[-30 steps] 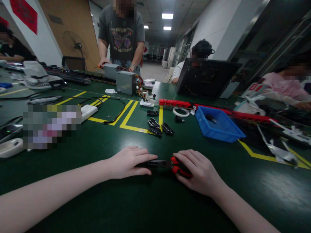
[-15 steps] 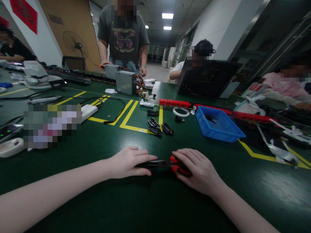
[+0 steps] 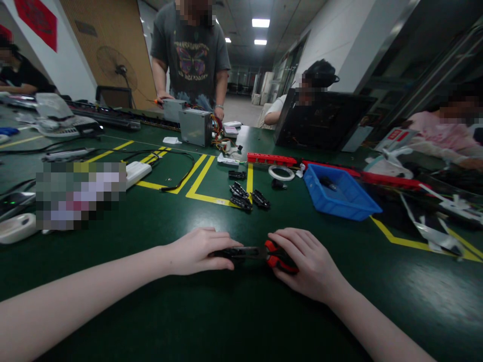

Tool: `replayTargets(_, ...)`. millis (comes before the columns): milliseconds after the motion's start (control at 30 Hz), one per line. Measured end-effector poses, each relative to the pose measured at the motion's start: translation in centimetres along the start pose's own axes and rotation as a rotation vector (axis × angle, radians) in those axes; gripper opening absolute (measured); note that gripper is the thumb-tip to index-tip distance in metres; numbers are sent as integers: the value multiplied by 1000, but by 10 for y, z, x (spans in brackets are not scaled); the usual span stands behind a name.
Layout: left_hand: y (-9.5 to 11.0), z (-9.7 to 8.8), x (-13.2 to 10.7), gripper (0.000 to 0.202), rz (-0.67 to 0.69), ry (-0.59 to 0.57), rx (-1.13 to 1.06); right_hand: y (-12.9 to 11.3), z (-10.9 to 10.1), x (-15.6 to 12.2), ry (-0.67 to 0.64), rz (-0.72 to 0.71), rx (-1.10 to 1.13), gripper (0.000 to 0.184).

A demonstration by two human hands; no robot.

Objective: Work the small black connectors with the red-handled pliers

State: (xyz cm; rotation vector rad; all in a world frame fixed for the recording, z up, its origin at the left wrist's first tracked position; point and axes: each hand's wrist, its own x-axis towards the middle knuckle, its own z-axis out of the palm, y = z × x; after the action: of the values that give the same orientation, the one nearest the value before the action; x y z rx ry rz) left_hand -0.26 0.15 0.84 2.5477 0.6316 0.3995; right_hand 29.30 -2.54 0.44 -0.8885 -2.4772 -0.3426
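Note:
Close in front of me, my right hand (image 3: pixel 302 259) is wrapped round the red-and-black handles of a pair of pliers (image 3: pixel 270 255). The plier jaws point left, to a small black part (image 3: pixel 230 253) that my left hand (image 3: pixel 204 252) pinches between thumb and fingers. Most of that part is hidden by the fingers, and whether the jaws grip it I cannot tell. Beyond my hands lie several black plastic parts (image 3: pixel 241 201) of a similar look, near a yellow tape line.
To the right stands a blue tray (image 3: pixel 341 208) with a black piece inside. A white tape ring (image 3: pixel 281 173) and a red strip (image 3: pixel 271 160) lie behind. Farther back is a metal power supply (image 3: pixel 195 128) with cables; a person stands behind it. At left are a white mouse (image 3: pixel 18 229) and cables.
The plier handles look closer together and the jaws have turned slightly. My hands have barely moved. Across the table, the standing person's hand has shifted toward the power supply cables.

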Motion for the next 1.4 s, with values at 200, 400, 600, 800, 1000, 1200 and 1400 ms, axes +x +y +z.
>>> replayTargets(200, 1, -2, 0, 36, 3, -2, -54, 0, -1, -1, 1, 3, 25, 45)
replayTargets(400, 2, -2, 0, 37, -7, 1, -53, -2, -2, 0, -1, 22, 35, 45)
replayTargets(600, 2, -1, 0, 40, 1, 8, -24, 0, -1, -1, 7, 14, -1, 47)
replayTargets(800, 0, -1, 0, 43, 0, 31, -24, -1, -1, -1, -19, -12, 18, 43)
replayTargets(1000, -2, 0, -1, 44, -4, 37, -41, -2, -2, -2, -38, -2, 51, 43)
replayTargets(1200, -1, 0, 0, 46, -10, 53, -47, 0, -2, -1, -50, 2, 34, 46)
replayTargets(1400, 0, 1, 0, 46, 3, 38, -7, -1, -3, 2, -83, 14, 16, 51)
